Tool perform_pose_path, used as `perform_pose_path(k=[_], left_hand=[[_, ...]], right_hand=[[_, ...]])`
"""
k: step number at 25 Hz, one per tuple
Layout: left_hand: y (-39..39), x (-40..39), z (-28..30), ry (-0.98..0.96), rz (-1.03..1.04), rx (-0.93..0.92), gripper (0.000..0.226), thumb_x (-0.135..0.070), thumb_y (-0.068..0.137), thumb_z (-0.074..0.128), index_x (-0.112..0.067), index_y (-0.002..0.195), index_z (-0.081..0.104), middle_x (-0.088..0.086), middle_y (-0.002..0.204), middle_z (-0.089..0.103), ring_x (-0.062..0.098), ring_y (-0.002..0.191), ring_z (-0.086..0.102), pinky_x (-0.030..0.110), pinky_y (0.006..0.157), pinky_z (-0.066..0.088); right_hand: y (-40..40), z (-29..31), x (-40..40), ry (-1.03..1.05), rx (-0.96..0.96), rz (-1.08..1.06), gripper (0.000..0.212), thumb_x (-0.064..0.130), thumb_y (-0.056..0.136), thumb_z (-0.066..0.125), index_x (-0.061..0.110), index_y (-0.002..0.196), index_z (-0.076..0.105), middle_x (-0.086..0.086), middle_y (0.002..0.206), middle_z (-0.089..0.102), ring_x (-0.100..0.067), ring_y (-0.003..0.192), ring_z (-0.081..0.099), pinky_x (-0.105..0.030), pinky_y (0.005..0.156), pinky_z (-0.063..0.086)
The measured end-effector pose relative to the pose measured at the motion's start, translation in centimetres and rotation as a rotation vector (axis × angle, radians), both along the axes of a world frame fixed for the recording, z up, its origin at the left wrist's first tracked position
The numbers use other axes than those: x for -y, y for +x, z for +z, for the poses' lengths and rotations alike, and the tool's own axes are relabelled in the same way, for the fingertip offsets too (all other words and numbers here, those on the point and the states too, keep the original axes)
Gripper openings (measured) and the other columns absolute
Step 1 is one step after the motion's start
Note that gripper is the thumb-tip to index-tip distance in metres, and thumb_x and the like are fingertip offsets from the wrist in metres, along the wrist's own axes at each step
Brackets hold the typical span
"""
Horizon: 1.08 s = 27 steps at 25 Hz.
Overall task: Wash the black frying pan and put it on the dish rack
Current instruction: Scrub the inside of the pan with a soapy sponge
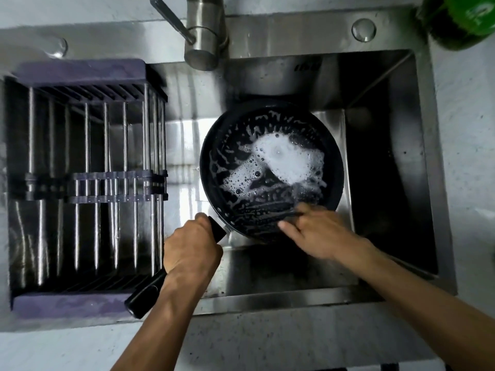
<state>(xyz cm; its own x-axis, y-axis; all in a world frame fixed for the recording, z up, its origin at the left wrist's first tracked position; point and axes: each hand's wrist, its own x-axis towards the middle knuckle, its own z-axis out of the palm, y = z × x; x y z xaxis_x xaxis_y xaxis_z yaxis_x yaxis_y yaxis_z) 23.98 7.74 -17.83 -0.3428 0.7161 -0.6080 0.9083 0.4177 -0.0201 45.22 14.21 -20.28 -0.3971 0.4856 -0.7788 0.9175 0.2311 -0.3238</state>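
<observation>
The black frying pan [270, 167] sits tilted in the steel sink [375, 89], its inside streaked with white foam and bubbles. My left hand [192, 245] grips the pan's black handle [144, 297], which points toward the near left. My right hand [316, 231] is blurred and lies with spread fingers on the pan's near inner wall. Something dark shows under its fingers, and I cannot tell what it is. The dish rack [88, 180], with purple ends and metal bars, spans the left part of the sink.
The steel tap [201, 41] hangs over the sink's back edge, with no water running from it. A green bottle [460, 20] stands at the back right corner. Pale counter surrounds the sink.
</observation>
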Motion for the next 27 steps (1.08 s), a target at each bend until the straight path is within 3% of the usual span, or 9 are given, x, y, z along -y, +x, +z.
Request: perform_pose_path(k=[1, 3, 6, 9, 11, 15, 20, 24, 27], left_hand=[[0.1, 0.1, -0.1, 0.002, -0.014, -0.011, 0.027, -0.012, 0.084, 0.056, -0.017, 0.110, 0.051, 0.002, 0.092, 0.062, 0.025, 0.085, 0.062, 0.029, 0.063, 0.038], [0.5, 0.1, -0.1, -0.014, -0.046, -0.017, 0.027, -0.011, 0.085, 0.054, -0.017, 0.112, 0.050, 0.003, 0.097, 0.064, 0.025, 0.089, 0.064, 0.029, 0.062, 0.038], [0.4, 0.2, -0.2, -0.033, -0.050, -0.007, 0.027, -0.013, 0.085, 0.055, -0.018, 0.111, 0.050, 0.001, 0.095, 0.063, 0.023, 0.088, 0.065, 0.029, 0.061, 0.038], [0.2, -0.1, -0.4, -0.032, -0.035, 0.003, 0.028, -0.017, 0.085, 0.058, -0.019, 0.111, 0.050, -0.001, 0.095, 0.062, 0.022, 0.089, 0.064, 0.028, 0.062, 0.039], [0.1, -0.2, 0.0, -0.036, -0.027, 0.007, 0.028, -0.017, 0.084, 0.059, -0.019, 0.111, 0.050, -0.001, 0.094, 0.062, 0.022, 0.088, 0.064, 0.028, 0.062, 0.039], [0.4, -0.4, 0.3, -0.047, -0.024, 0.031, 0.028, -0.017, 0.084, 0.056, -0.020, 0.112, 0.051, -0.001, 0.093, 0.062, 0.020, 0.087, 0.063, 0.028, 0.062, 0.039], [0.2, -0.3, 0.3, -0.048, -0.013, 0.013, 0.027, -0.014, 0.085, 0.055, -0.019, 0.110, 0.049, -0.001, 0.092, 0.062, 0.021, 0.085, 0.063, 0.028, 0.061, 0.039], [0.4, -0.4, 0.1, -0.058, -0.014, 0.024, 0.027, -0.016, 0.084, 0.057, -0.019, 0.110, 0.049, -0.001, 0.095, 0.062, 0.021, 0.088, 0.064, 0.028, 0.062, 0.039], [0.2, -0.6, 0.4, -0.063, -0.018, 0.020, 0.028, -0.015, 0.084, 0.057, -0.018, 0.111, 0.050, 0.000, 0.098, 0.063, 0.020, 0.084, 0.061, 0.028, 0.062, 0.038]], right_hand=[[1.1, -0.4, 0.0, 0.069, 0.046, 0.022, 0.077, 0.067, 0.097, 0.007, 0.024, 0.131, 0.061, -0.007, 0.142, 0.052, -0.026, 0.132, 0.049, -0.035, 0.108, 0.037], [0.8, 0.0, 0.5, -0.175, -0.097, -0.096, 0.074, 0.068, 0.097, 0.011, 0.026, 0.140, 0.055, 0.000, 0.152, 0.047, -0.017, 0.141, 0.041, -0.031, 0.115, 0.029], [-4.9, -2.9, -1.9, -0.294, -0.444, -0.113, 0.057, 0.054, 0.105, 0.019, 0.032, 0.157, 0.025, 0.016, 0.166, 0.007, -0.001, 0.151, 0.001, -0.025, 0.120, 0.001], [-3.6, -7.0, -8.0, 0.045, -0.147, -0.075, 0.063, 0.057, 0.104, 0.017, 0.033, 0.159, -0.002, 0.012, 0.164, -0.020, -0.011, 0.150, -0.021, -0.035, 0.121, -0.012], [-2.1, -6.7, -6.5, 0.095, 0.033, -0.065, 0.067, 0.058, 0.104, 0.018, 0.028, 0.160, -0.002, 0.008, 0.165, -0.020, -0.016, 0.151, -0.022, -0.035, 0.119, -0.012], [-6.5, -5.5, -4.7, 0.002, -0.200, -0.013, 0.062, 0.052, 0.106, 0.016, 0.024, 0.160, 0.006, 0.008, 0.164, -0.018, -0.013, 0.147, -0.026, -0.026, 0.109, -0.023], [-1.1, -5.4, -3.5, 0.031, 0.072, -0.070, 0.069, 0.060, 0.103, 0.015, 0.024, 0.161, 0.003, 0.005, 0.164, -0.024, -0.021, 0.150, -0.025, -0.044, 0.124, -0.008], [-6.4, -5.2, -5.4, -0.006, -0.181, 0.021, 0.060, 0.051, 0.106, 0.010, 0.024, 0.159, 0.009, 0.007, 0.160, -0.023, -0.011, 0.144, -0.026, -0.033, 0.114, -0.023], [-1.6, -5.3, -6.6, 0.167, 0.149, -0.006, 0.067, 0.061, 0.101, 0.009, 0.028, 0.158, 0.019, 0.001, 0.168, -0.002, -0.024, 0.154, 0.001, -0.045, 0.124, 0.006]])
